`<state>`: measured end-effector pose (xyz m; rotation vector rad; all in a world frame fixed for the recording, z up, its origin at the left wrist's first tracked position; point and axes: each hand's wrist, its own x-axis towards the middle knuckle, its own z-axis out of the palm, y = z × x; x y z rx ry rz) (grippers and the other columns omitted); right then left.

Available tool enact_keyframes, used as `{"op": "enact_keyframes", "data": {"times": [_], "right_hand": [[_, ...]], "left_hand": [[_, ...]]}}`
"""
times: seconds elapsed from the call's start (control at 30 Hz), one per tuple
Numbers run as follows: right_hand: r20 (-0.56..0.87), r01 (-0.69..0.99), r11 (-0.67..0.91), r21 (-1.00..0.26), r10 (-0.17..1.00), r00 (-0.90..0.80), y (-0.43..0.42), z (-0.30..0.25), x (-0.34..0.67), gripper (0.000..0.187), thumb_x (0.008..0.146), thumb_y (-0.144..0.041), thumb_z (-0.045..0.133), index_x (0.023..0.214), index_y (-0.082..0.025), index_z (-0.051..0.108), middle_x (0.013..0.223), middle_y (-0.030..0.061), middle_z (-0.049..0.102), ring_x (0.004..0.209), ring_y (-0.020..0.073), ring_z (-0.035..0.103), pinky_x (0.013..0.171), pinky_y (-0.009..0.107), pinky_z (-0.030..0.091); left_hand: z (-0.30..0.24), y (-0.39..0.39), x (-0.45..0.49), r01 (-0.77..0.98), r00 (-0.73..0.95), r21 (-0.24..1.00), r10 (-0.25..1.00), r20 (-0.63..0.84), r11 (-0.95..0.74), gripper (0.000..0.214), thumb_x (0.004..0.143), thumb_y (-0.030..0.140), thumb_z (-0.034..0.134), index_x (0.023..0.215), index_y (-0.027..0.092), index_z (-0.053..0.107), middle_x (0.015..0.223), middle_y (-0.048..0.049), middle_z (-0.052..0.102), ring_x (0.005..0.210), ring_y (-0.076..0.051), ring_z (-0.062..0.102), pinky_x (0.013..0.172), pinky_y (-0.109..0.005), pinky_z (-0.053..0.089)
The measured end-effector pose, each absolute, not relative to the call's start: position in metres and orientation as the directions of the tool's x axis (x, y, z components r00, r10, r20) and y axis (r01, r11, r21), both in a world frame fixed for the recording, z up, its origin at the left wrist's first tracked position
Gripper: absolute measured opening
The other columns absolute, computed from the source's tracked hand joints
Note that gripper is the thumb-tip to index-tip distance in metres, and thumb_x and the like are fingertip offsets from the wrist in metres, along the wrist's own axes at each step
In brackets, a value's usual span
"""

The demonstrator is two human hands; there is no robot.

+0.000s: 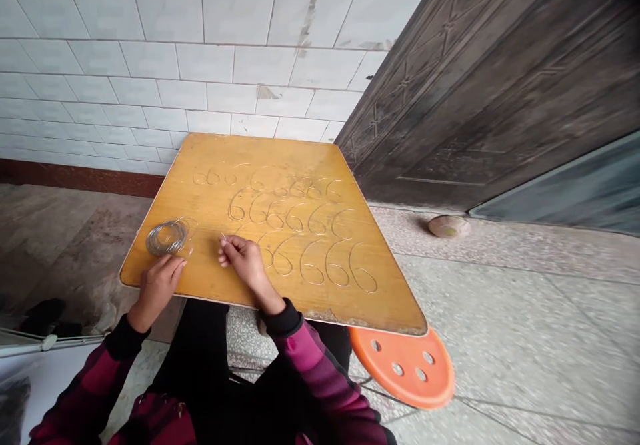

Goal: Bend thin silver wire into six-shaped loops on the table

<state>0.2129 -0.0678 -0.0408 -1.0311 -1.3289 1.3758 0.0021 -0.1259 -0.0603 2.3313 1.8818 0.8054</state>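
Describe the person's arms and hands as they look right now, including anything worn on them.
The left hand and right hand are bare, without gloves. The left sleeve and right sleeve are a magenta and dark plaid fabric, ending in a black left cuff and black right cuff.

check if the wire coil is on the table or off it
On it. The wire coil lies flat on the yellow tabletop near its left edge, just beyond the left hand.

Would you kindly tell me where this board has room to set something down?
Bare wood lies behind the silver wire coil on the yellow wooden board; bent-wire sixes crowd the right, left hand and right hand the front.
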Motion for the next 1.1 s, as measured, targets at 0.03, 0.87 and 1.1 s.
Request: {"op": "enact_keyframes", "data": {"times": [0.03, 0.87, 1.1], "right_hand": [[0.065, 0.001, 0.066, -0.998, 0.976, -0.206, -0.069, -0.039, 0.219, 0.036, 0.083, -0.051, 0.056, 0.077, -0.016, 0.062, 0.065, 0.0002, 0.061, 0.050, 0.0101, 0.058, 0.049, 0.022, 0.047], [-0.228, -0.729, -0.194, -0.657, 0.972, -0.053, -0.114, -0.031, 0.267, 0.026, 0.072, -0.033, 0.077, 0.088, -0.015, 0.069, 0.085, 0.0055, 0.073, 0.072, 0.0122, 0.069, 0.067, 0.021, 0.058], [-0.065, -0.601, -0.058, -0.797, 0.998, -0.010, -0.104, -0.018, 0.312, 0.015, 0.069, -0.031, 0.078, 0.076, -0.019, 0.071, 0.085, 0.0012, 0.069, 0.070, 0.0094, 0.062, 0.056, 0.017, 0.051]], "left_hand": [[-0.060, -0.126, 0.000, 0.896, 0.135, 0.350, 0.919, 0.370, -0.272, 0.026, 0.094, 0.030, 0.042, 0.093, 0.020, 0.067, 0.088, -0.0082, 0.069, 0.082, -0.020, 0.063, 0.075, -0.030, 0.043], [-0.003, -0.081, 0.126, -0.398, 0.188, 0.908, 0.980, -0.058, 0.130, 0.022, 0.071, 0.034, 0.075, 0.078, 0.016, 0.067, 0.075, -0.0032, 0.065, 0.061, -0.010, 0.055, 0.053, -0.022, 0.043], [0.021, -0.050, 0.144, -0.383, 0.328, 0.895, 0.939, -0.102, 0.230, 0.029, 0.065, 0.035, 0.079, 0.079, 0.012, 0.068, 0.064, -0.0001, 0.059, 0.052, -0.006, 0.049, 0.048, -0.019, 0.039]]}}
